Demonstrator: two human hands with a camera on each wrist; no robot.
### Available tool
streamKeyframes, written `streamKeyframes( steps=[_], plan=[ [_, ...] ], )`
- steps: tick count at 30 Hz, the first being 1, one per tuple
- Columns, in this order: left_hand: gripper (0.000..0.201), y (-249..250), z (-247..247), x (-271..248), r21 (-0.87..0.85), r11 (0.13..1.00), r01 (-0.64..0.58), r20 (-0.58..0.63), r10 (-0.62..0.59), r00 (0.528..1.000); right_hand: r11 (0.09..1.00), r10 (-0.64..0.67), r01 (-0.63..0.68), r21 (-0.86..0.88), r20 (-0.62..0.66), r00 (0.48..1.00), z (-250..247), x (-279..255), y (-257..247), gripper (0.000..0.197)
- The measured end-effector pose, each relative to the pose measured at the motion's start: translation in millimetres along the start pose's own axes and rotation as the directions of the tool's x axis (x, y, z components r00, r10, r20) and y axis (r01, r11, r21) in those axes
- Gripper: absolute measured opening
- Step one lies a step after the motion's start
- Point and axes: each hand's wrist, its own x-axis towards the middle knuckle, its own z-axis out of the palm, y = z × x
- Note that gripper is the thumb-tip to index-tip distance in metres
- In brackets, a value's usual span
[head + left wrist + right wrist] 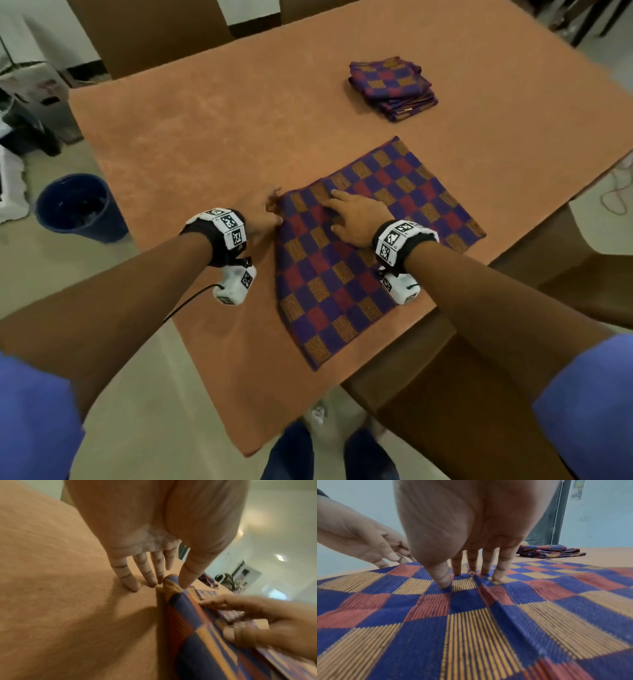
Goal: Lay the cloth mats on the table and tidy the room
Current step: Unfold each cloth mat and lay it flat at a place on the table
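Head view: checkered mat point(370, 246) (blue, red, orange) spread, creased; left hand point(265, 216) pinches corner, right hand point(356, 217) presses flat.

1 mat point(370, 246) spread, 1 stack of folded mats point(392, 89), 1 table point(205, 137), 1 bin point(77, 207), 2 hands.

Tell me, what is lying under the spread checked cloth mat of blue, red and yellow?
The spread checked cloth mat lies on the orange table; the right hand presses it from above, and the left hand is at its corner. Anything beneath the mat is covered and cannot be seen.
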Motion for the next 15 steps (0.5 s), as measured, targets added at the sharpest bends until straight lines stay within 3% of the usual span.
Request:
streamKeyframes(
  steps=[3,7,9,12,15],
  plan=[
    [0.059,0,-8,14,-0.140,0.988,0.062,0.013,-0.061,0.998,1.000,-0.005,0.005,-0.004,0.026,1.000,-1,-3,0,0.061],
    [0.035,3,-23,13,-0.169,0.985,0.033,0.011,-0.031,0.999,1.000,-0.007,0.006,0.014,0.069,0.998,-4,-7,-2,0.064],
    [0.024,3,-31,8,-0.020,1.000,0.009,-0.001,-0.009,1.000,1.000,-0.005,0.002,0.030,0.090,0.996,-4,-6,-2,0.066],
    [0.028,-8,-44,-2,0.314,0.949,-0.020,0.095,-0.010,0.995,0.998,0.005,-0.012,0.059,0.130,0.991,-5,-5,-6,0.071],
    [0.019,-22,-54,-15,0.334,0.943,-0.009,0.139,-0.040,0.989,0.995,0.017,-0.032,0.091,0.155,0.988,-6,-4,-9,0.076]
  ],
)
